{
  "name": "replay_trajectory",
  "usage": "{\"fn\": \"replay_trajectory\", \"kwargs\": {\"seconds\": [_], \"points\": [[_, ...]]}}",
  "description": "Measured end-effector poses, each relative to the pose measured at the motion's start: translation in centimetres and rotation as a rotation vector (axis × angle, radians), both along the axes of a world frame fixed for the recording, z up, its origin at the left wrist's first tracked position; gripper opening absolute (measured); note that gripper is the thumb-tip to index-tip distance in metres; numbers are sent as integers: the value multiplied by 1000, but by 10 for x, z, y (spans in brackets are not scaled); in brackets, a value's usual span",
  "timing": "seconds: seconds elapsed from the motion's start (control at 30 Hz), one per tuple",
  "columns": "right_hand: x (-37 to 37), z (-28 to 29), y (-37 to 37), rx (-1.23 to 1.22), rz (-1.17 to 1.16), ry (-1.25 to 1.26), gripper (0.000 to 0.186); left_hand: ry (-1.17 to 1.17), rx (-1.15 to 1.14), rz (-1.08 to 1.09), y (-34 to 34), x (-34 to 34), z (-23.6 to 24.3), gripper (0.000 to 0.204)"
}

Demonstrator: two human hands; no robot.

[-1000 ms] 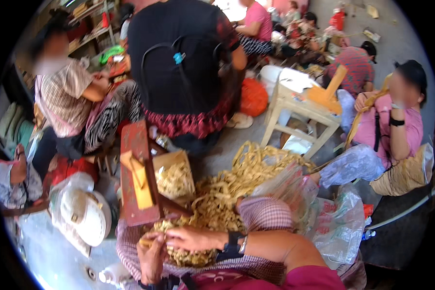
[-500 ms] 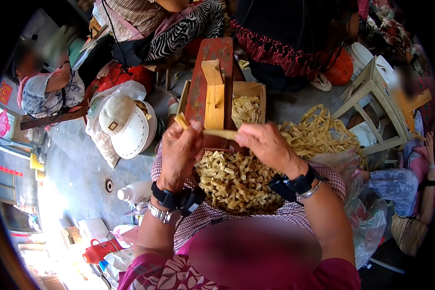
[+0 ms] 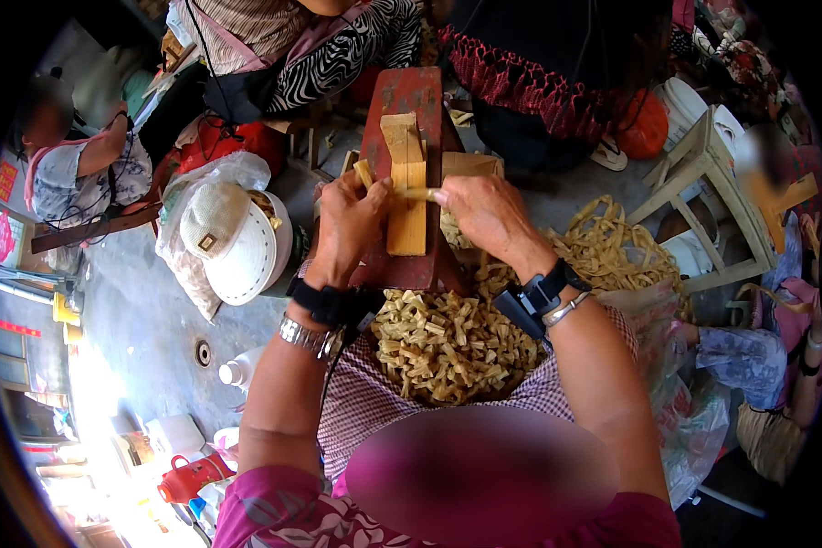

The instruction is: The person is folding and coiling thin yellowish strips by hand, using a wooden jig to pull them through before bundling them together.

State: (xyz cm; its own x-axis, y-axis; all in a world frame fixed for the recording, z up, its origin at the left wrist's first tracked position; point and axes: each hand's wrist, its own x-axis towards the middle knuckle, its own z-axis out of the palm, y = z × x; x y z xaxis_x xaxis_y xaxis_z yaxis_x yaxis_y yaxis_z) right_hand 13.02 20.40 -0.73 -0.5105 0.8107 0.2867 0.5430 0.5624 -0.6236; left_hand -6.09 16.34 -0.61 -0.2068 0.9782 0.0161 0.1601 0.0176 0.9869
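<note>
1. Currently, the left hand [image 3: 349, 219] pinches a yellowish strip [image 3: 416, 194], which runs to the right hand [image 3: 489, 215], gripping its other end, above the wooden block [image 3: 408, 228].
2. At six o'clock from them, a heap of short pieces [image 3: 452, 352] fills the lap, apparently finished.
3. Near three o'clock, long loose strips [image 3: 612, 247] lie seemingly unworked; the held one looks part-done.

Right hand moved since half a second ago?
Yes: the right hand has moved forward, up the picture. Against the wooden block on the red bench, it went from level with the near end to beside the middle.
</note>
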Motion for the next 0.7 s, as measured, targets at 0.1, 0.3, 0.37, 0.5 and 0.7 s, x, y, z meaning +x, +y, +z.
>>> {"fn": "replay_trajectory", "kwargs": {"seconds": [0.1, 0.3, 0.37, 0.5, 0.7], "points": [[5, 8, -20, -112, 65, -82, 29, 191, -83, -49, -27, -7, 9, 22], [3, -4, -48, -70, 104, -25, 28, 216, -60, 24, -65, -2, 4, 20], [3, -2, -51, -35, 67, 1, 27, 138, -14, 39, -65, 3, 10, 20], [1, 6, -43, 87, 11, 24, 24, 155, 54, 69, -49, 6, 16, 22], [-4, 8, -25, 267, -65, 54, 21, 206, 120, 68, -27, 3, 23, 24]]}}
